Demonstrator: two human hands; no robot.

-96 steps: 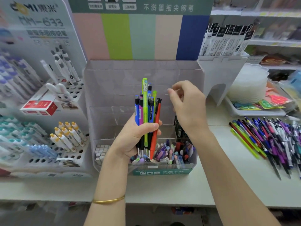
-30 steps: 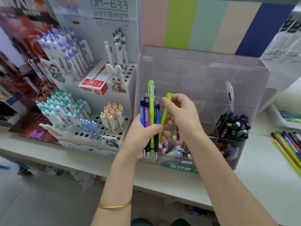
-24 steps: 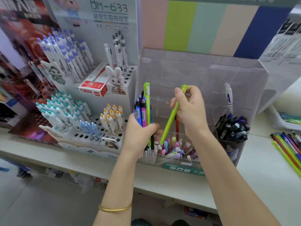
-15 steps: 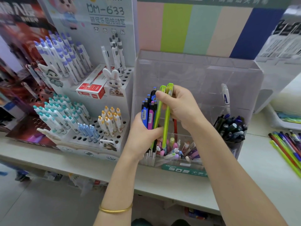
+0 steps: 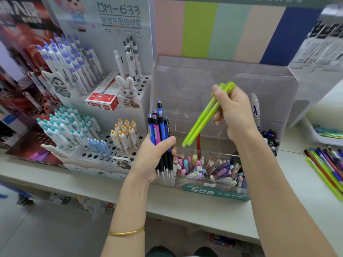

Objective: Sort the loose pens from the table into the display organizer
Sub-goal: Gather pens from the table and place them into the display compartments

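Observation:
My left hand (image 5: 152, 156) grips a bundle of blue, pink and black pens (image 5: 160, 138), tips down, in front of the clear display organizer (image 5: 213, 75). My right hand (image 5: 233, 112) holds two lime green pens (image 5: 202, 121) tilted, tips pointing down-left, above the organizer's compartments. A red pen (image 5: 198, 142) stands in a middle compartment. Dark pens (image 5: 270, 140) fill the right compartment. The front compartment holds small pastel items (image 5: 209, 167). More loose pens (image 5: 326, 166) lie on the table at the far right.
A white perforated pen stand (image 5: 104, 143) with teal, blue and yellow capped pens stands left of the organizer, with a red box (image 5: 102, 99) and a rabbit figure (image 5: 128, 91). A white tray (image 5: 315, 136) sits at the right. The table's front edge (image 5: 185, 216) runs below my arms.
My right hand has pulled the two green pens out of the left-hand bundle and lifted them up and to the right. My left hand has lowered slightly with the remaining pens.

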